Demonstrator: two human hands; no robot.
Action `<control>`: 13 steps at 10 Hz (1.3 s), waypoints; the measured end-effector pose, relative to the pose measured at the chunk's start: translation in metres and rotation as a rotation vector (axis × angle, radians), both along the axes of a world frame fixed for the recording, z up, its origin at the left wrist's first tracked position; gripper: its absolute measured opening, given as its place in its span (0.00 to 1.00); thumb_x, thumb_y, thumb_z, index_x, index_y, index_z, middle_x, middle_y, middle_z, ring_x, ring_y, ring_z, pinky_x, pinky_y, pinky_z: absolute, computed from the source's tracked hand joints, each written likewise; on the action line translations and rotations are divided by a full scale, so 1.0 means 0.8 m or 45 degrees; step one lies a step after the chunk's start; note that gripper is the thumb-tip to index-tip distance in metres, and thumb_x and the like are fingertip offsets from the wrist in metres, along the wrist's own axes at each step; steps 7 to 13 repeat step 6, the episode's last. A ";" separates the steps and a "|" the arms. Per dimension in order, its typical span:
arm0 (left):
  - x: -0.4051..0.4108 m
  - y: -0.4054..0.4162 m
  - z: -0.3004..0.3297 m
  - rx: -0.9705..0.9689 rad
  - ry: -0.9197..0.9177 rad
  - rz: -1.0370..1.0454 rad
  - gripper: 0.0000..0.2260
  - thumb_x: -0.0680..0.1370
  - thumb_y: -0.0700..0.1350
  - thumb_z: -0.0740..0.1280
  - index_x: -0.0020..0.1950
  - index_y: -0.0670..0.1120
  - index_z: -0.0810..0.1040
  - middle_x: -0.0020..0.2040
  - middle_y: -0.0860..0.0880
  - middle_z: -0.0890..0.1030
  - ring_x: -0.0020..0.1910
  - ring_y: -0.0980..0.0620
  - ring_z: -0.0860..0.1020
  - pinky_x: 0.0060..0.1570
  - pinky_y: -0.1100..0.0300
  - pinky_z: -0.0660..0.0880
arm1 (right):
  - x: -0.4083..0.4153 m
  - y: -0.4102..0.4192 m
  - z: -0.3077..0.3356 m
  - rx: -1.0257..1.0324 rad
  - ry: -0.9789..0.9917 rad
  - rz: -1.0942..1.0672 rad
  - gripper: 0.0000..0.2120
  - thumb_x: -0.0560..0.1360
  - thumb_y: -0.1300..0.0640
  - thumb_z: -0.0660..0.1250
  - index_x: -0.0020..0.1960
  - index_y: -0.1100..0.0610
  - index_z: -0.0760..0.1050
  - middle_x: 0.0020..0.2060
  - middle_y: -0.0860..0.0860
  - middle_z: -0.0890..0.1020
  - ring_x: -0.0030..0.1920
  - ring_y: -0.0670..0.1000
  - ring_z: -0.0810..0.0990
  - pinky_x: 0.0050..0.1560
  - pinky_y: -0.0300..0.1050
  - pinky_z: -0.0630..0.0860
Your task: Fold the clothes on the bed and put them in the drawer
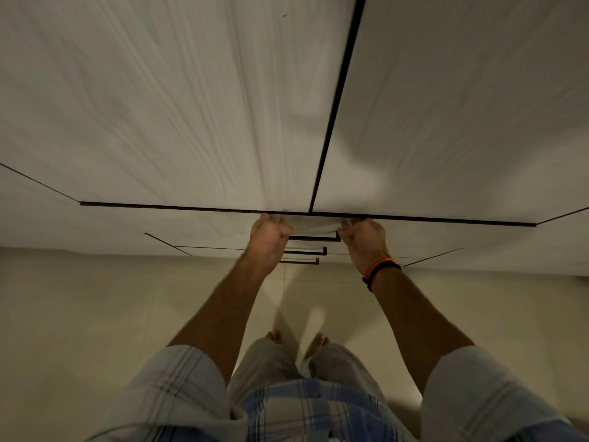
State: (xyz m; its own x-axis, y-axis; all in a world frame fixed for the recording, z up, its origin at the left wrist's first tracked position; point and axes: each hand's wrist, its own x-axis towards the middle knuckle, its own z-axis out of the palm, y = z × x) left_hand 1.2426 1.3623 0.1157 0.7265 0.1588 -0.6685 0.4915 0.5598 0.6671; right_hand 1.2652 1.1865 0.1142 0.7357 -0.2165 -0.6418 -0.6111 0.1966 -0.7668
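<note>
Against the pale wood-grain wardrobe (191, 106), stood barefoot on cream floor tiles (79, 314), arms stretched forward. Below the two tall doors, met the top drawer (314, 225), its front closed or nearly so, with two more drawers' dark handles stacked underneath. Gripped the top drawer's upper edge with left hand (267, 240) and right hand (365, 242), fingers curled over it either side of its black bar handle (314, 239). Wore an orange-and-black wristband (381, 269) on the right wrist. Saw no clothes anywhere.

Pale wardrobe doors (178, 116), cream floor (79, 314).
</note>
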 end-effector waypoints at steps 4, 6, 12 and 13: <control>0.007 0.011 0.002 0.148 0.087 -0.186 0.12 0.73 0.27 0.67 0.51 0.41 0.74 0.46 0.46 0.78 0.46 0.51 0.76 0.46 0.61 0.74 | 0.001 0.002 0.010 -0.097 0.117 0.115 0.09 0.73 0.73 0.65 0.52 0.67 0.75 0.49 0.58 0.80 0.57 0.57 0.80 0.55 0.45 0.79; -0.010 0.021 0.030 0.750 0.117 -0.718 0.32 0.75 0.42 0.74 0.76 0.45 0.63 0.69 0.47 0.72 0.66 0.47 0.72 0.54 0.62 0.68 | -0.028 0.027 0.046 -0.635 0.012 0.687 0.29 0.75 0.59 0.71 0.72 0.63 0.64 0.57 0.53 0.74 0.59 0.53 0.74 0.53 0.39 0.70; -0.010 0.021 0.030 0.750 0.117 -0.718 0.32 0.75 0.42 0.74 0.76 0.45 0.63 0.69 0.47 0.72 0.66 0.47 0.72 0.54 0.62 0.68 | -0.028 0.027 0.046 -0.635 0.012 0.687 0.29 0.75 0.59 0.71 0.72 0.63 0.64 0.57 0.53 0.74 0.59 0.53 0.74 0.53 0.39 0.70; -0.010 0.021 0.030 0.750 0.117 -0.718 0.32 0.75 0.42 0.74 0.76 0.45 0.63 0.69 0.47 0.72 0.66 0.47 0.72 0.54 0.62 0.68 | -0.028 0.027 0.046 -0.635 0.012 0.687 0.29 0.75 0.59 0.71 0.72 0.63 0.64 0.57 0.53 0.74 0.59 0.53 0.74 0.53 0.39 0.70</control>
